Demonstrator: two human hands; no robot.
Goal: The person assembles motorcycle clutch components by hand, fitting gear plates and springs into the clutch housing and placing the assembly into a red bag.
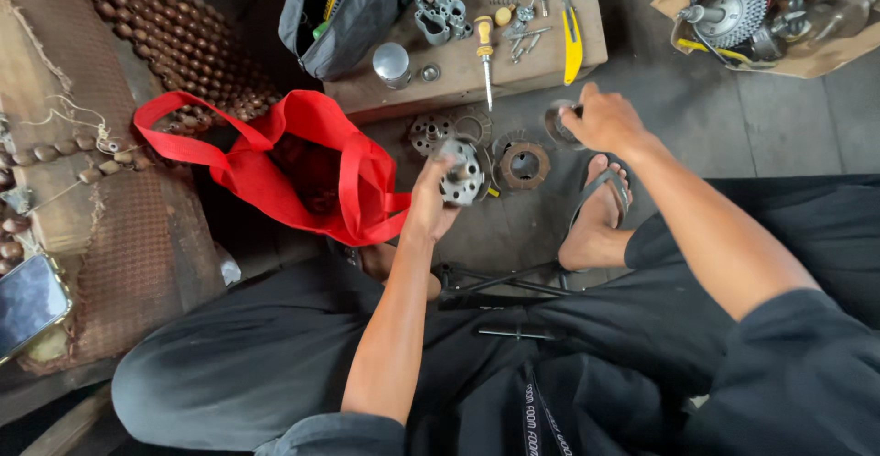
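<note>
Down on the grey floor [697,117], the person sits with legs drawn up in dark trousers, one sandalled foot [600,213] planted between the two arms. The left hand [431,201] is raised above the floor with its fingers closed around a round, pierced metal hub [463,172], which it holds up near the middle of the scene. The right hand [603,119] reaches further out and lower, its fingers wrapped around a small dark ring-shaped part [559,122] that sits at or just above the floor; whether the part rests on the floor cannot be told.

Between the two hands, on the floor, lies a rusty brown disc [524,164] with a wide central hole, and just behind the hub lie a toothed metal wheel [429,131] and a thin dark ring [473,126].

Beyond these, a low wooden board [458,85] carries a yellow-handled screwdriver [485,57] near its front edge, a yellow-handled knife [572,43] toward its right edge, a silver canister [392,64], and a scatter of small metal fittings near its far edge. A dark tool bag [353,16] stands on the board's left corner. A red cloth bag [307,163] lies open on the floor just left of the left hand. A phone [27,302] rests on a beaded mat [137,227] at far left.
</note>
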